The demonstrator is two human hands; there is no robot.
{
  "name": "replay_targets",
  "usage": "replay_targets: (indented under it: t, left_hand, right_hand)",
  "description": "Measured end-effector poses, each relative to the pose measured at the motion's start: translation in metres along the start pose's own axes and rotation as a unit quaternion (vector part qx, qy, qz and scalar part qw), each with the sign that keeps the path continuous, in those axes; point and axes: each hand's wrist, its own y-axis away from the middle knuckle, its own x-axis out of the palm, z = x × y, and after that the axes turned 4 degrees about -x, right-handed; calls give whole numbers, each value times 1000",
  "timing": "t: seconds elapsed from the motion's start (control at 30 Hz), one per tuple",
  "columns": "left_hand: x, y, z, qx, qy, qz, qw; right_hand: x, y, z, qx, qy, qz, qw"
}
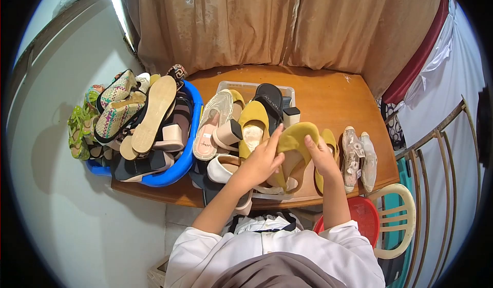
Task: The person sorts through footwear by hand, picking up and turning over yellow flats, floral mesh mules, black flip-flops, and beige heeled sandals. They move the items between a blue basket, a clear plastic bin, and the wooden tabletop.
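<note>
Between my two hands is a mustard-yellow slip-on shoe, raised over a clear plastic box. My right hand grips its right side, with the thumb on the yellow upper. On the other side, my left hand holds the shoe's left edge; part of its fingers is hidden. Just left of that hand lies another yellow slip-on. A white heeled shoe is below it, and a woven pale espadrille farther left. A black sandal rests behind. Another yellow shoe stands partly behind my right wrist.
A blue basket heaped with shoes overhangs the left of the wooden table. A pair of clear, decorated shoes stands at the right. A red basin and a cream plastic chair are below the right edge.
</note>
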Motion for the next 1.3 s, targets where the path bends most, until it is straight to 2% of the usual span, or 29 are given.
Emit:
replay_targets:
  t: [0.03, 0.07, 0.17, 0.2, 0.27, 0.33, 0.4, 0.5, 0.6, 0.7, 0.8, 0.9, 0.93, 1.03, 1.13, 1.2, 1.27, 1.3]
  left_hand:
    - [2, -1, 0, 17, 37, 18, 999]
    - [-1, -2, -1, -4, 25, 41, 999]
    - [-15, -9, 6, 52, -49, -2, 997]
    - [-24, -13, 8, 73, -110, -62, 989]
    - [-42, -26, 13, 116, -191, -165, 960]
    - [-64, -48, 24, 88, -223, -168, 956]
    - [-84, -79, 54, 26, -283, -116, 952]
    - [-97, -114, 70, -162, -324, 35, 931]
    - [-89, -138, 93, -198, -338, 99, 915]
    - [-75, -146, 98, -242, -309, 73, 917]
    - [-80, -151, 94, -228, -273, 99, 929]
    - [-84, -145, 85, -166, -46, 75, 982]
    - [-81, -132, 58, -141, 46, 79, 986]
    - [-76, -116, 32, -57, 250, 7, 967]
    - [-76, -90, 16, 14, 290, -47, 956]
    - [-67, -69, 3, 67, 268, -110, 955]
    - [-63, -48, -7, 92, 241, -154, 954]
    - [-60, -42, -11, 114, 232, -210, 943]
  right_hand:
    - [-4, 0, -2, 39, 18, -19, 999]
    - [-8, 1, -5, 43, 9, -28, 999]
    - [-20, 3, -8, 49, -19, -88, 995]
    - [-30, 1, -24, 76, -57, -121, 988]
    - [-42, 5, -17, 112, -96, -151, 978]
    - [-55, 8, -16, 122, -124, -157, 972]
    - [-66, 11, -19, 104, -156, -185, 965]
    - [-65, 15, -9, 74, -209, -216, 951]
    - [-64, 20, -1, 55, -257, -223, 939]
    - [-69, 26, -3, 47, -285, -221, 932]
    - [-73, 32, -4, 44, -314, -233, 919]
    - [-72, 36, 2, 26, -351, -278, 894]
    - [-75, 39, 1, 24, -365, -256, 895]
    - [-81, 46, 0, -9, -387, -219, 895]
    - [-68, 49, 15, -77, -378, -240, 891]
    - [-60, 49, 22, -103, -378, -256, 884]
    - [-51, 48, 29, -102, -391, -262, 876]
    - [-47, 47, 30, -102, -398, -265, 872]
